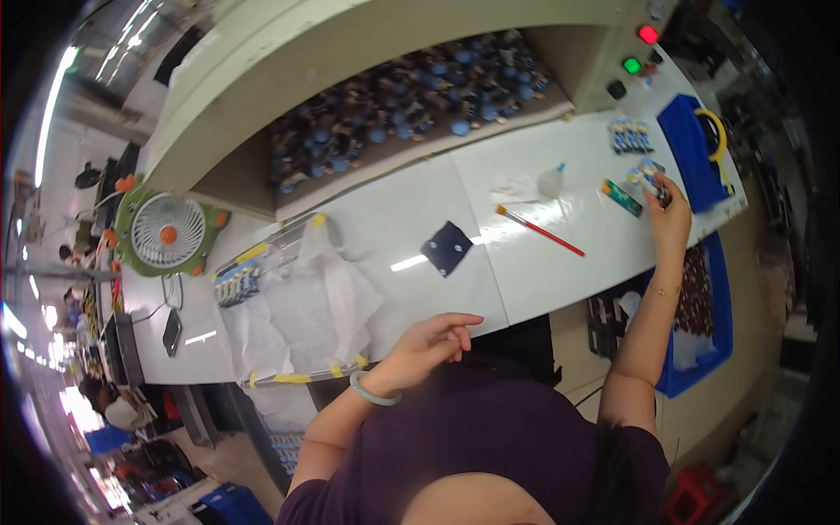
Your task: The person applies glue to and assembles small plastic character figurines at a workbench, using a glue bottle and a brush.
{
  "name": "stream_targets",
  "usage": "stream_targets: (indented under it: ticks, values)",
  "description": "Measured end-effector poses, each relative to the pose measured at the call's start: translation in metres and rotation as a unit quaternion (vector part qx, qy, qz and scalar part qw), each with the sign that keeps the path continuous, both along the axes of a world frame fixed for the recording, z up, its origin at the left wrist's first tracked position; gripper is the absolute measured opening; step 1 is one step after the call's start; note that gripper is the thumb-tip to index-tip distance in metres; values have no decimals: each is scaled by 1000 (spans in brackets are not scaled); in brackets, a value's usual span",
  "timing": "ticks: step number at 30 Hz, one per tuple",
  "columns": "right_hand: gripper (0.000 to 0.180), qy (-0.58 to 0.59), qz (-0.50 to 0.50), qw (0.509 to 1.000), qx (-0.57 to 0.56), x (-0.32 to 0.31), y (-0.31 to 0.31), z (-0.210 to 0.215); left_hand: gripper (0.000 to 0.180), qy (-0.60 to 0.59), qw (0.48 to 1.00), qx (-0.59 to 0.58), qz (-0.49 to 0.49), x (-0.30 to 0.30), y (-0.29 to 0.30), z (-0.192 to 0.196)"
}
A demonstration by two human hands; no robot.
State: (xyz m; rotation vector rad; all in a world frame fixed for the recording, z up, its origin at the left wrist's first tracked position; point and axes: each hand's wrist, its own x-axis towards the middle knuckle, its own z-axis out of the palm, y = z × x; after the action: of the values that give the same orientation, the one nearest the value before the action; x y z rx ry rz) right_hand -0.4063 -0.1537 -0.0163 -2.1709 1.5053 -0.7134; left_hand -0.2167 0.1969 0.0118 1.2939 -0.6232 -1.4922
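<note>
Above the table's near edge is my left hand (pixel 430 343), a bracelet on its wrist; its index finger points right and the others curl loosely, with nothing seen in them. At the right end of the white table, my right hand (pixel 672 219) is closed on a small blue and white figurine (pixel 647 178), partly hidden by the fingers. Beside it lies a green tube with an orange end (pixel 622 198). A row of similar figurines (pixel 632 136) stands just beyond. Left of them are a red-handled brush (pixel 542 231), a small clear bottle with a blue tip (pixel 550 183) and a dark cloth square (pixel 447 249).
A cabinet (pixel 376 42) holding many blue-headed figurines spans the back. On the left are a tray with white sheets and yellow tape (pixel 293 379), more figurines (pixel 237 283), a fan (pixel 166 233) and a phone (pixel 172 332). Blue bins (pixel 685 131) stand at the right, one lower down.
</note>
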Motion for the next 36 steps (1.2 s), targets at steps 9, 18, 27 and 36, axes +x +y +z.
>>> stream_targets:
  ticks: [9,18,27,36]
  values:
    - [32,-9,42,985,-167,30,17,1,25,-107,992,15,59,21,25,22]
    - [12,-10,181,973,-144,32,99,-37,27,-665,739,-12,109,170,-71,15]
    - [23,-66,167,973,-142,34,96,-34,41,-853,462,-139,200,307,-208,-10]
    - [34,-36,182,971,-151,35,96,-29,49,-783,587,-129,159,322,-184,-18]
